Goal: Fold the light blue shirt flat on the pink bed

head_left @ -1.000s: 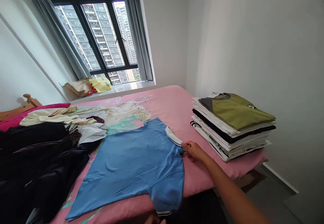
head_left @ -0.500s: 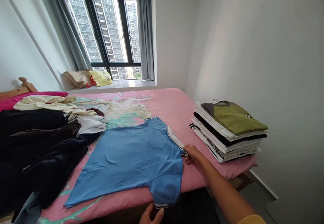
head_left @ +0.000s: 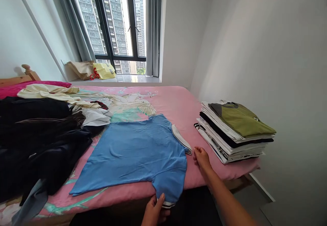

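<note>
The left hand (head_left: 155,208) pinches the blue shirt's (head_left: 133,154) sleeve (head_left: 170,185). The collar (head_left: 180,138) lies just beside the closed, empty right hand (head_left: 202,158).

We can read no words or numbers anywhere. On the yellow bag (head_left: 103,72) at the upper left we see dark print (head_left: 111,71), too small to make out; on the green shirt (head_left: 240,119) at the right, a small mark (head_left: 256,119) we cannot identify.

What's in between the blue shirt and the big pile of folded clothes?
In the head view, the right hand and some pink bedsheet lie between them.
</note>
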Action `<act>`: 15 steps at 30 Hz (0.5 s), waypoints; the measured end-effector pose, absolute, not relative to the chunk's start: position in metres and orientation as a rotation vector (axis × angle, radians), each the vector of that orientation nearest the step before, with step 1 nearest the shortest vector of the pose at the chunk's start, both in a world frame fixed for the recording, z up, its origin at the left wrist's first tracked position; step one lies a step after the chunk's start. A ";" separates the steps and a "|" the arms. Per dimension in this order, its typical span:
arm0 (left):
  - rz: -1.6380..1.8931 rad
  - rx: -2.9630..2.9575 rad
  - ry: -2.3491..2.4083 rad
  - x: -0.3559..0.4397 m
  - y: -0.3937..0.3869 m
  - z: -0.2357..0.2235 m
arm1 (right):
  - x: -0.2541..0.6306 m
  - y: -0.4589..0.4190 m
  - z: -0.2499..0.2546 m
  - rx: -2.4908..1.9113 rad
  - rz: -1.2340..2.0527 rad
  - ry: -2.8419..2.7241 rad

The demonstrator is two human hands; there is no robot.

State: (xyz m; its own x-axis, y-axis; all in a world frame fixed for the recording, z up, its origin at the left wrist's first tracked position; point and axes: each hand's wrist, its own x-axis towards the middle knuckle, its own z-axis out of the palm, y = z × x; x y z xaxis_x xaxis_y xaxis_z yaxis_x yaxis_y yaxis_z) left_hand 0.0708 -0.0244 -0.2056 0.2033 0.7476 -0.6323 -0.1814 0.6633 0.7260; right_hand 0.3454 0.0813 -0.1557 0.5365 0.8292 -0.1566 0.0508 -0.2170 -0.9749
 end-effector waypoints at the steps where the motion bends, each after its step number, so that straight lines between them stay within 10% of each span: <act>1: 0.706 0.569 1.206 0.073 -0.025 -0.206 | 0.343 0.072 -0.159 -1.624 0.827 -0.736; 15: 0.856 0.684 1.126 0.070 -0.040 -0.207 | 0.340 0.111 -0.127 -1.922 0.589 -1.108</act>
